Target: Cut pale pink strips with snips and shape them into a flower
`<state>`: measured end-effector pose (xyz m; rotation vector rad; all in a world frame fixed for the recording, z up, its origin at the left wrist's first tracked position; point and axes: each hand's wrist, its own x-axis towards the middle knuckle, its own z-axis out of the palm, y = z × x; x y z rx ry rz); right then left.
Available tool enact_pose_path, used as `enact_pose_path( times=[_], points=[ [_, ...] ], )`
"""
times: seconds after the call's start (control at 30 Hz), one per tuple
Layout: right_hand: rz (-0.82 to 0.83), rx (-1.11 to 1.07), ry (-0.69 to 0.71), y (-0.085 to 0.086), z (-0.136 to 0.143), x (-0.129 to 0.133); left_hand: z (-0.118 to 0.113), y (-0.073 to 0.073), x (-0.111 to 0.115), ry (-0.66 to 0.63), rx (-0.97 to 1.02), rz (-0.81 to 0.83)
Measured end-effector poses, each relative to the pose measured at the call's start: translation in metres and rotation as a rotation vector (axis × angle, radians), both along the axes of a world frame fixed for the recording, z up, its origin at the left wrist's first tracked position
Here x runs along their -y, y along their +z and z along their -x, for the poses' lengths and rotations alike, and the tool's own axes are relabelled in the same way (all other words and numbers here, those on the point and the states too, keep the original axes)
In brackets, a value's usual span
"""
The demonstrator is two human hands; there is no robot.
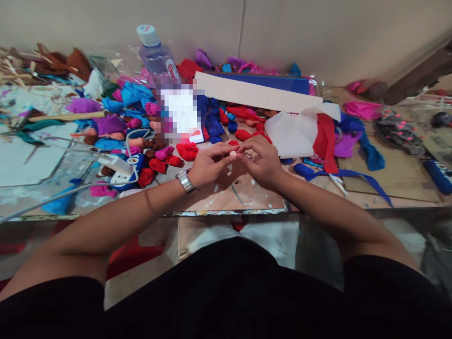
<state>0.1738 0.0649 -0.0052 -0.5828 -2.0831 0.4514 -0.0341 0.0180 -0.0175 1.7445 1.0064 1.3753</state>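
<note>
My left hand (207,165), with a metal watch (186,181) on its wrist, pinches a small pale pink piece (233,153) between thumb and fingers. On the other side, my right hand (262,162) closes its thumb and fingertips on the same piece. Both hands meet just above the table's front part. Whether the piece is paper or cloth I cannot tell. Small red bundles (187,151) of crumpled material lie beyond and left of my hands. A white sheet (287,134) and a red strip (325,141) lie to the right.
A clear bottle (155,61) stands behind a pixelated bright patch (181,110). A white plug (118,165) and grey cable (70,192) lie left. A long pale strip (257,92) rests at the back. A blue ribbon (360,178) crosses cardboard (395,186) at right.
</note>
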Motion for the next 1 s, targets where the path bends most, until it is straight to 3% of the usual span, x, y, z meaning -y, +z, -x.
enact_pose_path(
  times=[0.27, 0.5, 0.77, 1.0],
  points=[
    [0.028, -0.035, 0.02, -0.0045, -0.0003, -0.002, -0.0003, -0.0006, 0.0002, -0.016, 0.039, 0.054],
    [-0.009, -0.04, -0.016, -0.0073, -0.0005, -0.0032, -0.0055, -0.004, 0.0011, -0.065, 0.285, 0.207],
    [-0.03, 0.012, -0.024, -0.0035, -0.0011, -0.0027, -0.0066, -0.0024, 0.0018, -0.044, 0.252, 0.169],
    [-0.013, -0.006, -0.031, -0.0027, -0.001, -0.0018, -0.0082, 0.0016, 0.0033, 0.0, 0.247, 0.234]
  ],
)
